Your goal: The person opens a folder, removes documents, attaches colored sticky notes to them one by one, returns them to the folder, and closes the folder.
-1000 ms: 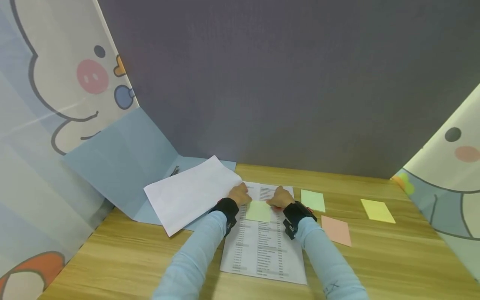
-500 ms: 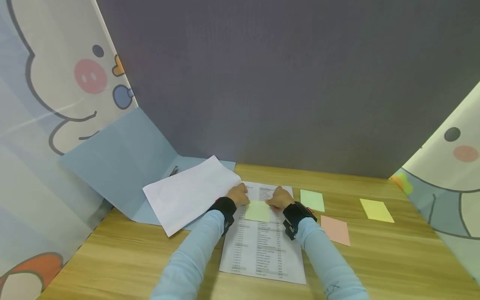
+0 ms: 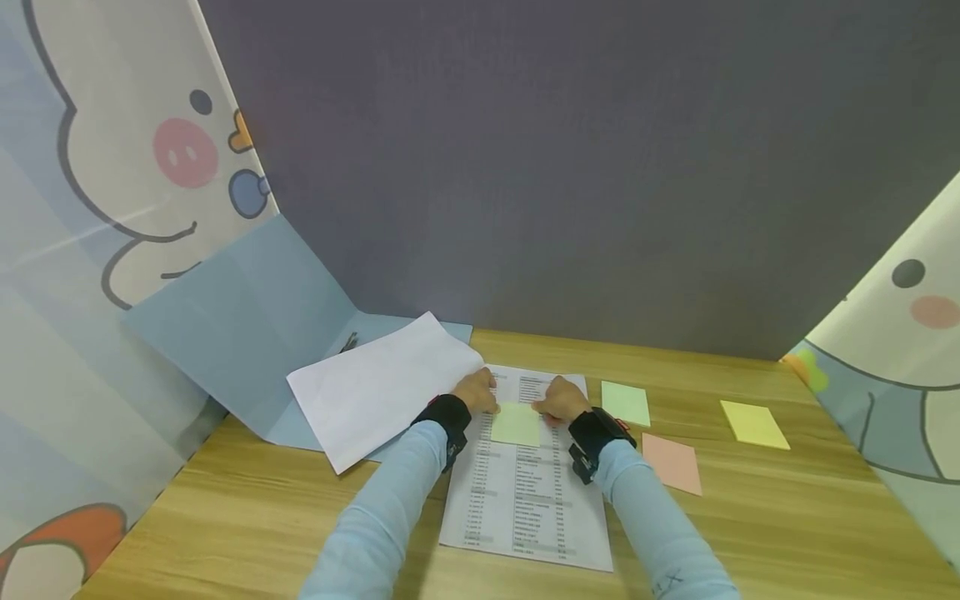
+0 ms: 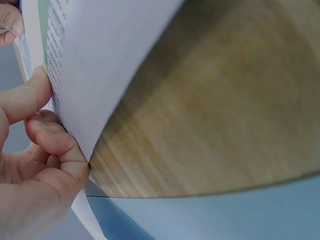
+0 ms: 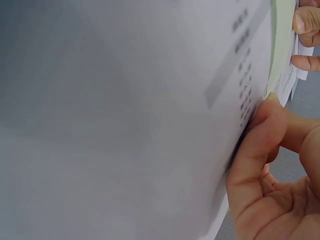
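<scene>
A pale green sticky note [image 3: 516, 425] lies on the upper part of a printed sheet [image 3: 525, 508], which is covered in rows of small text. At the note's upper left corner, my left hand [image 3: 476, 391] holds its edge, thumb tip on the note and the other fingers curled, as the left wrist view shows. My right hand [image 3: 562, 399] pinches the upper right corner between thumb and index finger; its fingers [image 5: 250, 175] are bent against the sheet. How far the fingertips reach under the note is hidden.
An open blue folder [image 3: 255, 325] stands at left, with a blank white sheet [image 3: 386, 387] across it and a dark pen-like item [image 3: 349, 342] inside. On the right lie green [image 3: 626, 403], pink [image 3: 671, 463] and yellow [image 3: 755, 424] sticky notes. A grey panel [image 3: 525, 167] rises behind.
The left hand has shifted very slightly to the left. Otherwise both hands, the note and the printed sheet stay in place.
</scene>
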`<state>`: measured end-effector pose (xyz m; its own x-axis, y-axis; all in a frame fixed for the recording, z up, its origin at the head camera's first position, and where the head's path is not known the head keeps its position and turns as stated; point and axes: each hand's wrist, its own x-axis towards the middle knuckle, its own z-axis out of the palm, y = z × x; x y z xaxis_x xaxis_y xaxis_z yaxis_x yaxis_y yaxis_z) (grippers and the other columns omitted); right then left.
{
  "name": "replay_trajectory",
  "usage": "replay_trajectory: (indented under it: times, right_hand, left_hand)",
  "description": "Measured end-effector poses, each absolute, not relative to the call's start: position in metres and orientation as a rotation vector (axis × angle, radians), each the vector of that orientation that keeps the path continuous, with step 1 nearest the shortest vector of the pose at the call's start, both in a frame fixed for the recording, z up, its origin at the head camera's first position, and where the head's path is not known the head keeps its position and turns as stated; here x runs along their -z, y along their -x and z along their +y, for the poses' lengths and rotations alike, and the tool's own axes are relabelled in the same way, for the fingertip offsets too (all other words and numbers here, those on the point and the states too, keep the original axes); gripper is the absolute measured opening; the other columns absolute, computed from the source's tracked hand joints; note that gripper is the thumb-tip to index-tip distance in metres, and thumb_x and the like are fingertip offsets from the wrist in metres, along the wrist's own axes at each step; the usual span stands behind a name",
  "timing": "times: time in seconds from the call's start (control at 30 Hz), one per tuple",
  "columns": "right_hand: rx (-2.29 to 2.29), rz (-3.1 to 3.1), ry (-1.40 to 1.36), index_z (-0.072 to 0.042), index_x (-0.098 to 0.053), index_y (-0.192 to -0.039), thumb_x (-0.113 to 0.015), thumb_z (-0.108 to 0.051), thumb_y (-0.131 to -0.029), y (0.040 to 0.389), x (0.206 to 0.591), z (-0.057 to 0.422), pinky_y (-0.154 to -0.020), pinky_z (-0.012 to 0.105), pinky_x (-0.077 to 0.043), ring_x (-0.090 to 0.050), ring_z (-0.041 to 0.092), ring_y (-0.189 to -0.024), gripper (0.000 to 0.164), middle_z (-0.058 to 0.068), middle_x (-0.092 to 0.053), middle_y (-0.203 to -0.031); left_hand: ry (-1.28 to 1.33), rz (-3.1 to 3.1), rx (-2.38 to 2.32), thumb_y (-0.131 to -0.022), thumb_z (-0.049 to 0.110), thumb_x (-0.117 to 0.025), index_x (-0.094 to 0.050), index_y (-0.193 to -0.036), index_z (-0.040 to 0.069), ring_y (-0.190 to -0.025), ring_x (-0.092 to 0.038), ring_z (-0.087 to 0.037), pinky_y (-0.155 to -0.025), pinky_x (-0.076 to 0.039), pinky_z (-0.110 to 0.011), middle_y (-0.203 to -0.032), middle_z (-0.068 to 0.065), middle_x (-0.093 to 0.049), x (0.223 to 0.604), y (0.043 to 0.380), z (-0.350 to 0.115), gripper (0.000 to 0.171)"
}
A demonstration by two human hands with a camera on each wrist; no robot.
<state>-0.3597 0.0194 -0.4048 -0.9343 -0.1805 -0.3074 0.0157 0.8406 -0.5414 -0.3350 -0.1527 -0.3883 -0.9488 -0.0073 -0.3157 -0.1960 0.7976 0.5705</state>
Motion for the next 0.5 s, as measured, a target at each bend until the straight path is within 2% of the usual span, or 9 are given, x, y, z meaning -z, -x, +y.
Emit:
replay_trajectory:
  times: [0.1,0.33,0.5]
  right_hand:
    - [0.787,2.668,0.15,0.003,-0.053,-0.086,-0.069,-0.022,-0.081,0.359,0.4043,0.0201,-0.042,0.019,-0.031,-0.042,0.01,-0.04,0.03,0.0,-0.046,-0.05]
    - [0.806,2.646,0.207,0.005,-0.051,-0.099,-0.071,-0.019,-0.079,0.3569,0.4017,0.0221,-0.045,0.017,-0.037,-0.047,0.008,-0.044,0.037,0.001,-0.052,-0.058]
    - [0.805,2.641,0.191,0.004,-0.05,-0.097,-0.074,-0.018,-0.077,0.3543,0.3988,0.0221,-0.046,0.017,-0.037,-0.048,0.008,-0.046,0.038,0.002,-0.051,-0.06]
  left_hand:
    - [0.144,2.694,-0.884,-0.075,0.009,-0.073,-0.051,-0.11,0.005,-0.094,-0.05,-0.026,-0.089,-0.042,-0.037,-0.111,-0.013,-0.057,0.3892,0.3357,-0.1532,0.041]
    - [0.129,2.68,-0.914,-0.074,0.007,-0.073,-0.05,-0.111,0.005,-0.093,-0.05,-0.025,-0.088,-0.043,-0.038,-0.11,-0.013,-0.057,0.3894,0.3362,-0.1554,0.043]
    - [0.126,2.648,-0.967,-0.072,0.006,-0.075,-0.05,-0.111,0.005,-0.093,-0.05,-0.025,-0.088,-0.042,-0.037,-0.11,-0.012,-0.056,0.3908,0.3359,-0.1572,0.046]
